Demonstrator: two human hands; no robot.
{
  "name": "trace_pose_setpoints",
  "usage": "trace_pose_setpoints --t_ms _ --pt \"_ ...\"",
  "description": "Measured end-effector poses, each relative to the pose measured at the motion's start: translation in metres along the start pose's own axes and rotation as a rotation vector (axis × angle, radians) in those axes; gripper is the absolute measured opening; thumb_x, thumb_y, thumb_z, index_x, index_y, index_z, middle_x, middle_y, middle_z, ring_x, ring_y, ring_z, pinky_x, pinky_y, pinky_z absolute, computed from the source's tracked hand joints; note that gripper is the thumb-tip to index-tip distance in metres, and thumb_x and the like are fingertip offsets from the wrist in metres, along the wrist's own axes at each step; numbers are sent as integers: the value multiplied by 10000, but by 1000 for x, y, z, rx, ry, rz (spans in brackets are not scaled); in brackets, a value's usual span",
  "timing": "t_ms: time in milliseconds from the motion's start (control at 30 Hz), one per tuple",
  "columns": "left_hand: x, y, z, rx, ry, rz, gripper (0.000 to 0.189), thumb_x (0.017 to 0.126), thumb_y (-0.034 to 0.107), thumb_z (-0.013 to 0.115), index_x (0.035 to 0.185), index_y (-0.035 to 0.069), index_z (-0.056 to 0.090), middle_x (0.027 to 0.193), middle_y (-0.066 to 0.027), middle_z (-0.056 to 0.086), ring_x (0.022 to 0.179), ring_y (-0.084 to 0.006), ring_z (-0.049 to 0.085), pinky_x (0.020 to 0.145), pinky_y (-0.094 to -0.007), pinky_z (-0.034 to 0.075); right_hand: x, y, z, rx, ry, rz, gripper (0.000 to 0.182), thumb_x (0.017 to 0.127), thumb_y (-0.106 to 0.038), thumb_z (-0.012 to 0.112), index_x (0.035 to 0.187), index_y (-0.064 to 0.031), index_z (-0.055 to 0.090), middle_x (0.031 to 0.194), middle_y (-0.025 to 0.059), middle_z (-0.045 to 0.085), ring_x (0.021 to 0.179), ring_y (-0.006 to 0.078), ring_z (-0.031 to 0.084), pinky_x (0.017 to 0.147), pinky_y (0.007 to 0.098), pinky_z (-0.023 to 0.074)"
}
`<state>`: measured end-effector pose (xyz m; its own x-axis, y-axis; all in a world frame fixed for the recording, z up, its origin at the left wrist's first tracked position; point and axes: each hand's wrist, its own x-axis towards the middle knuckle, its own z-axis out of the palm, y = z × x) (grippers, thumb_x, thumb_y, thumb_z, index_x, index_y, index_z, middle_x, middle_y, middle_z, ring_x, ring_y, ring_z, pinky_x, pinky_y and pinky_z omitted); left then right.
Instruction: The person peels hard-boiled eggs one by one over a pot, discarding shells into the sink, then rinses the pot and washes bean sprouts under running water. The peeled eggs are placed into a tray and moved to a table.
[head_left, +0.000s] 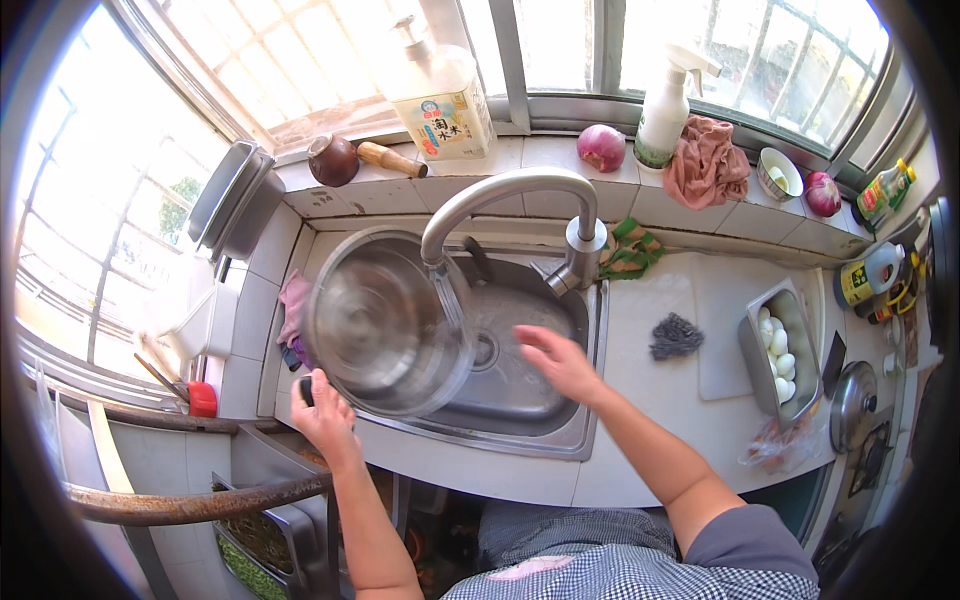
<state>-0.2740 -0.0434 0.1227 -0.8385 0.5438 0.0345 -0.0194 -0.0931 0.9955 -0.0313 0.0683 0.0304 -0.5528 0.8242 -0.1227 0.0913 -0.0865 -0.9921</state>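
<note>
My left hand (324, 420) grips the black handle of a large round steel pan (386, 330), tilted over the left part of the steel sink (525, 420). Water runs from the curved faucet (517, 180) at the pan's right side, and the pan's inside looks blurred. Over the sink, right of the pan, my right hand (559, 364) hangs with its fingers apart and nothing in them. A dark handle-like object (478, 259) lies at the back of the sink. On the counter to the right sits a grey scouring pad (675, 336).
A steel container of white eggs (780, 341) stands at the right, beside a pot lid (853, 405) and a plastic bag (780, 446). Along the window ledge are a large jug (442, 112), a spray bottle (664, 112), onions and a cloth (705, 163). A rusty rail (202, 506) crosses the lower left.
</note>
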Motion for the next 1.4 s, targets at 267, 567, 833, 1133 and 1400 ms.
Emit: trace_pose_setpoints --t_ms 267,567,833,1133,1400 --pt "-13 -33 3 -153 -71 -395 181 826 165 500 701 65 416 472 56 301 332 -19 248 281 -180 170 121 15 79 1131 -29 591 377 820 -161 465 1143 19 394 1245 167 353 1161 281 323 945 360 292" --pt "10 -32 -45 -329 -160 -556 177 843 183 475 715 67 436 461 62 276 322 -15 232 266 -167 169 78 50 -12 -593 503 -229 387 746 -184 546 1097 -49 455 1013 132 508 945 282 466 812 355 366" --pt "71 -56 -69 -687 -312 -1123 266 866 260 430 786 7 454 488 49 319 351 -26 267 283 -167 201 11 -26 -42 250 127 279 260 803 -150 482 1003 17 490 674 49 561 619 99 515 570 218 410" --pt "129 -103 31 -105 -802 -1027 299 864 284 434 837 -12 469 563 51 367 412 -22 273 339 -138 209 -80 -110 -10 381 283 59 476 779 -86 511 1182 39 291 785 137 583 729 165 575 692 261 456" --pt "122 -115 140 225 -1010 -346 268 817 306 509 722 61 560 630 32 491 552 -55 395 518 -199 318 -139 -90 75 12 228 -187 701 728 -6 579 1218 -34 79 934 184 549 876 240 556 819 355 409"
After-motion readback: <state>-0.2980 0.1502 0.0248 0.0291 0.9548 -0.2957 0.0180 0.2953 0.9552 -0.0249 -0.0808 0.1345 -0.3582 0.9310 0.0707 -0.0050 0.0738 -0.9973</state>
